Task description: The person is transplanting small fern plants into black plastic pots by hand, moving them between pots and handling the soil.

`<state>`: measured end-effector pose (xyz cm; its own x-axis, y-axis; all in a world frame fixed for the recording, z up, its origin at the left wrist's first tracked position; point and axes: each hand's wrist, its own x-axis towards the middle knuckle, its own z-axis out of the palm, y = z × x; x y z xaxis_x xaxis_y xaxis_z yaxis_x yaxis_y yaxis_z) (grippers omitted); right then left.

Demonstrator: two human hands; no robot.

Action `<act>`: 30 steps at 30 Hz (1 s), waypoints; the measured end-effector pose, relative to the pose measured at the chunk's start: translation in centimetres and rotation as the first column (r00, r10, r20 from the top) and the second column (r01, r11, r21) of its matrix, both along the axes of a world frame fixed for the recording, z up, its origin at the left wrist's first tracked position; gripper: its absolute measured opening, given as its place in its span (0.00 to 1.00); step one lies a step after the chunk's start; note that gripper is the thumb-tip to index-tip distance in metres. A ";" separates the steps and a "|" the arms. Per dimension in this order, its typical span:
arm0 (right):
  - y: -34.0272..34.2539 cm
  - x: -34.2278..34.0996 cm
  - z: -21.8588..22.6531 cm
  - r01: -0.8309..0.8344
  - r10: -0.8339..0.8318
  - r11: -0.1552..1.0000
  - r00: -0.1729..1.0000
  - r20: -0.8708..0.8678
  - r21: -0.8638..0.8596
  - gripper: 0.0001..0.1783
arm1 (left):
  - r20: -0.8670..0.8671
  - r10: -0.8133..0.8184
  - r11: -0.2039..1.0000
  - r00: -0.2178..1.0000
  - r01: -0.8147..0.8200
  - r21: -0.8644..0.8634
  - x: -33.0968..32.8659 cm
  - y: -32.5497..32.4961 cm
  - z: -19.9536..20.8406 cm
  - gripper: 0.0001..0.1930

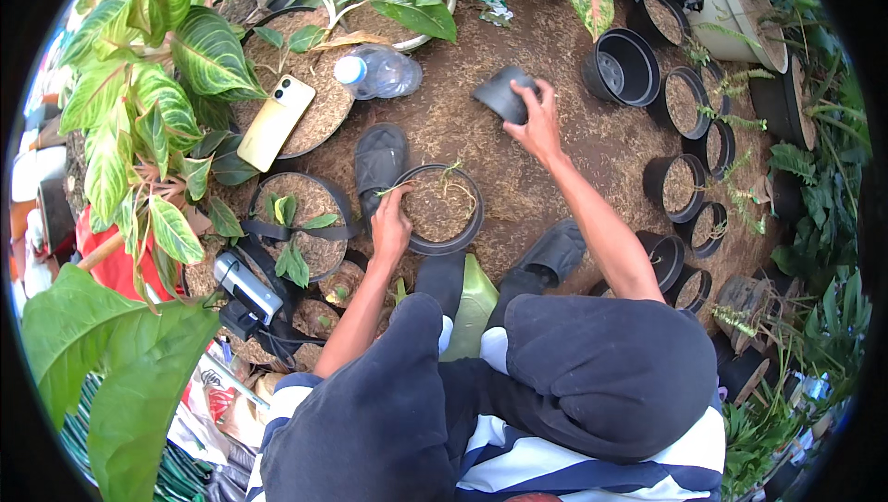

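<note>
A small black plant pot (505,93), tipped on its side, is gripped by my right hand (539,129) above the brown ground. My left hand (391,225) is closed at the left rim of a wider black pot (477,225), pinching a thin green plant stem (396,188). That pot is filled with light brown planting mix (435,211). Pale thin strands, like roots or stems, lie across the mix. My fingers partly hide the stem's left part.
A water bottle (388,72) and a phone (277,123) rest on a large filled pot (319,132) at left. Empty nested black pots (638,86) stand at right, beside several filled small pots (673,186). A power bank-like device (248,287) lies at lower left. Leafy plants (176,67) crowd the left side.
</note>
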<state>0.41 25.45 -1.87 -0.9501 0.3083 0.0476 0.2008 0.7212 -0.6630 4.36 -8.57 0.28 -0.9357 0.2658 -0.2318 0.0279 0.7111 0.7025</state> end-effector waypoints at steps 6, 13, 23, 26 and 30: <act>-1.6 4.4 1.0 -0.086 0.084 0.996 0.992 0.093 0.015 0.47 | -0.049 0.000 1.000 0.999 0.001 0.013 0.2 0.3 -0.5 0.23; -2.5 9.1 -0.8 0.195 -0.153 0.937 0.975 0.160 -0.290 0.44 | -0.052 0.013 0.997 0.999 -0.009 0.076 0.4 1.6 -0.3 0.17; -2.0 9.7 -1.2 0.333 -0.281 0.610 0.939 0.197 -0.719 0.39 | -0.050 -0.035 0.989 0.998 0.042 0.141 -0.5 2.7 -0.5 0.17; -1.3 9.5 1.4 0.478 -0.364 0.503 0.873 0.325 -0.720 0.38 | -0.061 -0.039 0.982 0.997 0.050 0.181 -0.6 2.9 -0.7 0.18; -0.3 9.0 3.9 0.445 -0.496 0.539 0.854 0.158 -0.715 0.40 | -0.058 -0.062 0.976 0.996 0.073 0.204 -1.1 4.2 -0.2 0.21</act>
<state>9.44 25.11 1.99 -0.6614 0.6697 -0.3378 0.3141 -0.1618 -0.9355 3.24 -4.38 0.06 -0.9231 0.3659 -0.1182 0.1105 0.5470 0.8298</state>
